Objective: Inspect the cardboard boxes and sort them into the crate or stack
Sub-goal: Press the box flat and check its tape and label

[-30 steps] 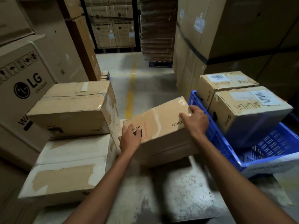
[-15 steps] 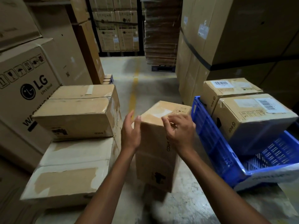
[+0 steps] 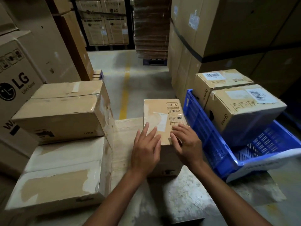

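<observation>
The cardboard box (image 3: 162,111) stands mid-counter (image 3: 171,198), between the stack (image 3: 61,111) at the left edge and the blue crate (image 3: 203,132) at the right. The left hand (image 3: 145,149) and right hand (image 3: 187,142) lie flat on its top, fingers (image 3: 153,134) spread.

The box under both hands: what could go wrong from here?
The left hand and right hand lie flat on the box, not gripping; it may slip if lifted so. The blue crate already holds a far box and a tilted nearer box; a third might jam or tip it.
</observation>
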`<state>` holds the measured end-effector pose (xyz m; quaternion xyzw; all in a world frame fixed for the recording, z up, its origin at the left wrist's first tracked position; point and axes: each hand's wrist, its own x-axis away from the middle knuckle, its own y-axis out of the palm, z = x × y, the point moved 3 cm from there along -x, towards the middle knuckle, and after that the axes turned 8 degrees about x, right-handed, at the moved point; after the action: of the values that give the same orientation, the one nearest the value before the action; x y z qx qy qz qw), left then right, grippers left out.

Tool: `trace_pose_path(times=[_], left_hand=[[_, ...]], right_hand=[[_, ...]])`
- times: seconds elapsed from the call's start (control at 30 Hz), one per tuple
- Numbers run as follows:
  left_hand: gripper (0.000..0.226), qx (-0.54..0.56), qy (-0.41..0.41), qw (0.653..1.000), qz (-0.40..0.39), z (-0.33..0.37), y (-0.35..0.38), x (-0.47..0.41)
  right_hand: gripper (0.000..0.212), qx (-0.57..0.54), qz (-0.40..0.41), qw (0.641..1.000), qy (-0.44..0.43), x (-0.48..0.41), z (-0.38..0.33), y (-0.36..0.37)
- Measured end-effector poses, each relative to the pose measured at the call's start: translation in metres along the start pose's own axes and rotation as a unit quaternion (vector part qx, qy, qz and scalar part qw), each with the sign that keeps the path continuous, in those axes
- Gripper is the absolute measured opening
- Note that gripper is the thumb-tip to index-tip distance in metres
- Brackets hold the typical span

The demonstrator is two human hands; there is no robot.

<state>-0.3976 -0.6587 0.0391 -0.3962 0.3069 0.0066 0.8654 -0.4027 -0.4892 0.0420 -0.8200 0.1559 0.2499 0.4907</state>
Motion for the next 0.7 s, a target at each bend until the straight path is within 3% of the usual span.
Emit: trace_pose_path(times=[0.23,0.43,0.6,0.7], left_hand=[[0.046,-0.050,-0.014,0.997,-0.057,0.004,0.005,-0.009],[0.024,-0.084,0.010,0.991,-0.101,0.009,-0.007,-0.044],[0.050,-0.049,-0.073,0.977,-0.196,-0.003,0.003,-0.068],[0.057,-0.062,-0.081,0.970,-0.220,-0.007,0.007,-0.064]], right_hand=[[0.030,0.038,-0.038,0.999,-0.012,0.002,-0.005,0.001],[0.019,0.139,-0.111,0.983,-0.045,-0.034,-0.014,-0.004],[0.051,0.142,-0.233,0.962,-0.031,-0.049,-0.015,0.004],[0.062,0.171,-0.275,0.945,-0.039,-0.048,-0.015,0.007]])
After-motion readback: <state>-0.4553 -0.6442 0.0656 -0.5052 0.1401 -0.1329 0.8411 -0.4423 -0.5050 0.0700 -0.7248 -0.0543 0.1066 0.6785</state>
